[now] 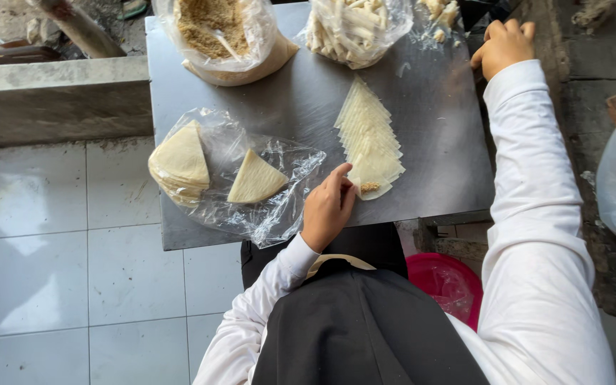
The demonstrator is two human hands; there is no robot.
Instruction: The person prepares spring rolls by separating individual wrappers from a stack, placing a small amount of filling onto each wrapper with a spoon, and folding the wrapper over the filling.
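beside left hand [328, 208], crinkled clear wrapper bag [251, 178]

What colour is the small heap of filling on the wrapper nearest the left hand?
Light golden brown, on the pale cream wrapper beside the left hand. The head view shows it best.

Three clear plastic bags are seen on the grey bench [286, 107]: a crumb bag [226, 36] at the far left, a stick bag [354, 28] at the far middle, a flattened wrapper bag [244, 178] at the near left.
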